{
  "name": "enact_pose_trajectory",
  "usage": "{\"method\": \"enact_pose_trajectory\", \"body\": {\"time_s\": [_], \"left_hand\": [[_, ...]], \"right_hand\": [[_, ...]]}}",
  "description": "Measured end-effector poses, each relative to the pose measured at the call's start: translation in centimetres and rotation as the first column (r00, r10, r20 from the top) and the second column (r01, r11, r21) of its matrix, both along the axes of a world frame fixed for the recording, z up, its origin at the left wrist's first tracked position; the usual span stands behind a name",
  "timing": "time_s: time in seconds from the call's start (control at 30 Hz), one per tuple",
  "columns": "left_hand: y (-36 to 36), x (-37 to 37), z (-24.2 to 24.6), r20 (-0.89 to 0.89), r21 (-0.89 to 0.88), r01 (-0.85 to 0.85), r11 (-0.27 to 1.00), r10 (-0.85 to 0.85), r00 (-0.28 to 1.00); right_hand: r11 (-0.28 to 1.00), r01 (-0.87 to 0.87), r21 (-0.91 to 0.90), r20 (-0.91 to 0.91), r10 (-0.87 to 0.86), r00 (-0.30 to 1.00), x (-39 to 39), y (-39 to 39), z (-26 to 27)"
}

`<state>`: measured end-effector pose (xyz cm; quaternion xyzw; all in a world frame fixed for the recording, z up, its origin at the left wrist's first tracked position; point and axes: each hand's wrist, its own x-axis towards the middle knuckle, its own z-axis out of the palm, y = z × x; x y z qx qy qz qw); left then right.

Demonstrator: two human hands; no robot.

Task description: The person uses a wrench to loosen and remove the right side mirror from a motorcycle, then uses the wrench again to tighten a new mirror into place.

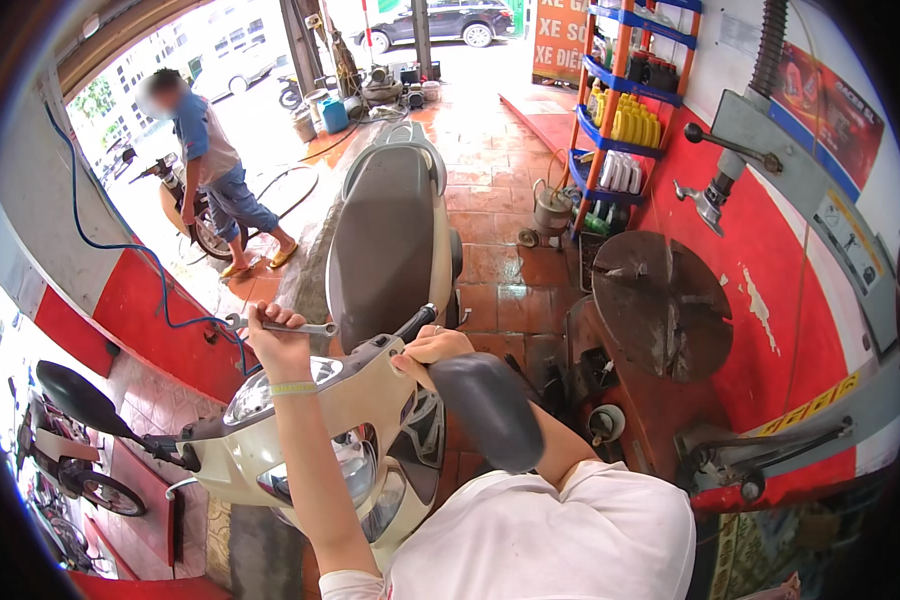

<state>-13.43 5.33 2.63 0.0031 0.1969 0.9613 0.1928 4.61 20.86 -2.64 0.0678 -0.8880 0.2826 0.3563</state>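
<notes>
In my left hand [274, 322], raised over the scooter's front, is a metal combination wrench [300, 328], its ring end pointing right. My right hand [439, 349] is at the handlebar cover of the cream scooter [259, 450], thumb and fingers bent close to a small round fitting [394, 354]. Whatever lies between those fingers is hidden. A black rear-view mirror [487, 412] overlaps my right forearm, its stem out of sight. The other mirror [82, 397] stands on its stem at the left. Behind my hands are the black handlebar grip [418, 321] and the brown seat [386, 232].
A person [214, 165] stands by a motorbike at upper left. A blue hose [161, 277] hangs along the left wall. To the right are a shelf rack [604, 135] with bottles and a tyre changer with a round turntable [664, 304] and an arm [810, 180].
</notes>
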Motion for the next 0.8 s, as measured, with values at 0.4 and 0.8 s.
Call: {"method": "enact_pose_trajectory", "body": {"time_s": [0.4,0.8], "left_hand": [[0.0,0.1,0.8,-0.069,-0.13,-0.143,0.981,0.135,0.988],[0.7,0.3,0.0,-0.037,-0.084,-0.115,0.99,0.112,0.993]], "right_hand": [[0.921,0.283,-0.267,0.487,-0.124,0.864,-4.9,-0.9,2.2],[0.838,0.18,-0.515,0.384,0.038,0.923,-6.4,-1.0,0.0]]}}
